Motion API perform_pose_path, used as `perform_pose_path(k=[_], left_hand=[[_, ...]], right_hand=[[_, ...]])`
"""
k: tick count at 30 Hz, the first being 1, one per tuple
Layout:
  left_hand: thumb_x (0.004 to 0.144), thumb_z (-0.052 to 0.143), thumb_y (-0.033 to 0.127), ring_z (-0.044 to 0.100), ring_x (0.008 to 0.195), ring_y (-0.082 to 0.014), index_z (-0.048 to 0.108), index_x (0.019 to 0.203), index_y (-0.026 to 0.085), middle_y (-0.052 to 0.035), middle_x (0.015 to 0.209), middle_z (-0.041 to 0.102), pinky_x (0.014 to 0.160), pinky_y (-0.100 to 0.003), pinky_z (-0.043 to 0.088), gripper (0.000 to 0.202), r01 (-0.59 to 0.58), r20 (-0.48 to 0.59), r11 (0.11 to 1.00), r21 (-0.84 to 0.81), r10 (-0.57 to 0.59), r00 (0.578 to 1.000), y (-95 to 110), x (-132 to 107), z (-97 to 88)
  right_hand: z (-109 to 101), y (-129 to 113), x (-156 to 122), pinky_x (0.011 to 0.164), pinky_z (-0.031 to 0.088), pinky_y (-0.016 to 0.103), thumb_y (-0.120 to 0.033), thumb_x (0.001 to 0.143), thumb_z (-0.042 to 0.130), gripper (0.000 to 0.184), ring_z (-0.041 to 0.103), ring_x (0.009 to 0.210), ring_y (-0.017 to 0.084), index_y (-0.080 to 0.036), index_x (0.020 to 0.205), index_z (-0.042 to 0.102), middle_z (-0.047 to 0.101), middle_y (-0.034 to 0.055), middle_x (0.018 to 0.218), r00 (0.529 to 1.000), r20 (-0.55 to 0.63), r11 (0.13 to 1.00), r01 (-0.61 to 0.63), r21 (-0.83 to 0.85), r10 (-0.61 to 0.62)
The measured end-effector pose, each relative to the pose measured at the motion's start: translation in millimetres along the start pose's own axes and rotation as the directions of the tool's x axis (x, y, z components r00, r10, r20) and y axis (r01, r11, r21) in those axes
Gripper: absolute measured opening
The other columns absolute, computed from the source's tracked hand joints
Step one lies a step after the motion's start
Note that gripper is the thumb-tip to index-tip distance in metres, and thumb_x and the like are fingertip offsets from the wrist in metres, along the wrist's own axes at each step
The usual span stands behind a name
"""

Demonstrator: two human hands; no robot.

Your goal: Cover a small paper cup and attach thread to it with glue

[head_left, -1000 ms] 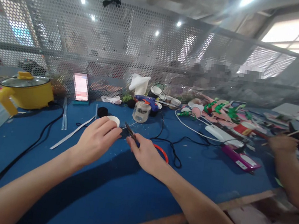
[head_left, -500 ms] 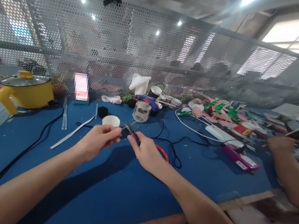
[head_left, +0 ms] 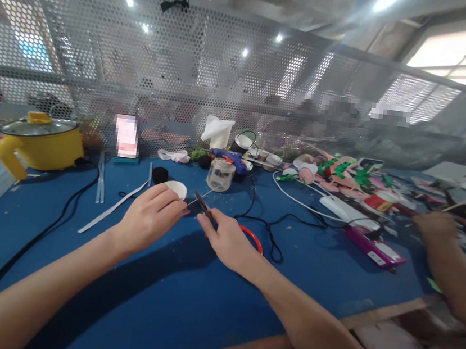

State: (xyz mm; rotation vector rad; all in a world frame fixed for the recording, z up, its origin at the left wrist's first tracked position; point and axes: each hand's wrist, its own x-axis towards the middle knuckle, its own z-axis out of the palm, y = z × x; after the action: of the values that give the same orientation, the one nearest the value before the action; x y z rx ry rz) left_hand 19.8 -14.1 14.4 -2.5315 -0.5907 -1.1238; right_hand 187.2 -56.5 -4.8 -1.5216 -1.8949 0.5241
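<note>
My left hand (head_left: 149, 218) is closed in a pinch on a thin white strand (head_left: 196, 199) that runs up to the right. My right hand (head_left: 227, 239) is closed around scissors (head_left: 203, 205) with red-orange handles (head_left: 253, 236); the blades sit at the strand, just right of my left fingertips. Both hands hover over the blue table (head_left: 150, 294). A small white cup (head_left: 177, 188) stands just behind my left hand, partly hidden by it.
A clear jar (head_left: 220, 174), blue glue gun (head_left: 230, 158), black spool (head_left: 159, 174) and white strips (head_left: 112, 208) lie behind. A yellow pot (head_left: 39, 142) stands far left, black cables (head_left: 267, 224) cross the table. Another person's arm (head_left: 451, 266) works at right among craft pieces.
My left hand dipped and turned half a second ago, then came back up in front of the white cup. The right hand with the scissors has barely moved.
</note>
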Motion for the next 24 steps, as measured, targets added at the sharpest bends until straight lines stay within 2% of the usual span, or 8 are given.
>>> perform_pose_path(k=[2, 4, 6, 8, 14, 19, 22, 24], left_hand=[[0.073, 0.056, 0.022, 0.05, 0.058, -0.0121, 0.059, 0.064, 0.015, -0.003, 0.061, 0.059, 0.057, -0.025, 0.041, 0.012, 0.324, 0.016, 0.907, -0.271, -0.332, 0.943, 4.7, -0.2, 2.9], [0.071, 0.058, 0.028, 0.046, 0.049, -0.0091, 0.057, 0.06, 0.015, -0.0011, 0.056, 0.056, 0.048, -0.022, 0.037, 0.018, 0.655, 0.241, 0.516, -0.552, -0.653, 0.718, 10.5, 1.3, 4.7], [0.068, 0.06, 0.033, 0.039, 0.042, -0.0057, 0.053, 0.055, 0.014, 0.0017, 0.05, 0.05, 0.042, -0.02, 0.031, 0.024, 0.763, 0.521, 0.034, -0.645, -0.711, 0.472, 15.0, 3.3, 5.7], [0.063, 0.064, 0.033, 0.036, 0.041, -0.0041, 0.052, 0.053, 0.014, 0.0032, 0.049, 0.048, 0.042, -0.019, 0.028, 0.025, 0.735, 0.629, -0.199, -0.648, -0.684, 0.37, 16.7, 4.6, 6.2], [0.059, 0.067, 0.027, 0.048, 0.053, -0.007, 0.058, 0.057, 0.013, 0.0021, 0.055, 0.056, 0.053, -0.02, 0.036, 0.017, 0.718, 0.431, 0.045, -0.694, -0.774, 0.465, 17.5, 3.5, 8.8], [0.062, 0.064, 0.029, 0.05, 0.055, -0.0081, 0.058, 0.06, 0.014, 0.0016, 0.057, 0.057, 0.054, -0.02, 0.039, 0.016, 0.751, 0.43, 0.142, -0.645, -0.745, 0.51, 15.7, 3.4, 9.6], [0.066, 0.061, 0.031, 0.053, 0.058, -0.0103, 0.06, 0.066, 0.014, -0.0006, 0.061, 0.059, 0.056, -0.023, 0.041, 0.017, 0.759, 0.477, 0.262, -0.596, -0.645, 0.597, 4.2, 6.0, -0.3], [0.065, 0.063, 0.03, 0.055, 0.062, -0.0128, 0.06, 0.081, 0.015, -0.0024, 0.07, 0.061, 0.058, -0.026, 0.043, 0.021, 0.703, 0.368, 0.449, -0.552, -0.624, 0.689, -5.4, 8.7, -11.7]], right_hand=[[0.8, 0.9, 0.3, 0.053, 0.035, 0.025, -0.037, 0.084, 0.035, 0.027, 0.052, 0.057, 0.015, -0.016, 0.079, 0.052, 0.06, 0.005, 0.068, 1.0, -0.012, 1.0, 0.001, 0.016, 0.0], [1.1, 1.5, 0.6, 0.055, 0.036, 0.026, -0.036, 0.084, 0.036, 0.026, 0.054, 0.06, 0.015, -0.016, 0.08, 0.051, 0.06, 0.0057, 0.071, 1.0, -0.027, 1.0, -0.002, 0.029, 0.003], [1.1, 1.8, 0.7, 0.056, 0.036, 0.026, -0.036, 0.084, 0.037, 0.025, 0.054, 0.062, 0.016, -0.016, 0.081, 0.051, 0.06, 0.0062, 0.073, 0.999, -0.038, 0.999, -0.003, 0.036, 0.004], [1.2, 2.0, 0.5, 0.057, 0.037, 0.027, -0.037, 0.084, 0.037, 0.026, 0.054, 0.062, 0.015, -0.016, 0.083, 0.051, 0.06, 0.0058, 0.073, 0.999, -0.038, 0.998, 0.008, 0.056, -0.006], [3.3, 2.5, -0.4, 0.059, 0.039, 0.027, -0.039, 0.083, 0.037, 0.028, 0.053, 0.065, 0.015, -0.015, 0.086, 0.05, 0.059, 0.0055, 0.074, 0.996, 0.052, 0.993, 0.065, 0.099, -0.07], [3.6, 2.9, -1.0, 0.057, 0.037, 0.027, -0.042, 0.084, 0.034, 0.032, 0.051, 0.061, 0.015, -0.015, 0.082, 0.051, 0.058, 0.0047, 0.069, 0.997, 0.049, 0.996, 0.061, 0.066, -0.064], [1.1, 3.3, -0.3, 0.054, 0.036, 0.026, -0.042, 0.084, 0.034, 0.032, 0.051, 0.058, 0.014, -0.016, 0.081, 0.051, 0.057, 0.0038, 0.067, 0.998, 0.03, 0.997, 0.051, 0.062, -0.053], [-0.8, 3.8, 1.1, 0.054, 0.035, 0.026, -0.04, 0.084, 0.034, 0.03, 0.051, 0.058, 0.015, -0.016, 0.08, 0.051, 0.057, 0.0037, 0.066, 1.0, -0.001, 0.998, 0.027, 0.065, -0.027]])
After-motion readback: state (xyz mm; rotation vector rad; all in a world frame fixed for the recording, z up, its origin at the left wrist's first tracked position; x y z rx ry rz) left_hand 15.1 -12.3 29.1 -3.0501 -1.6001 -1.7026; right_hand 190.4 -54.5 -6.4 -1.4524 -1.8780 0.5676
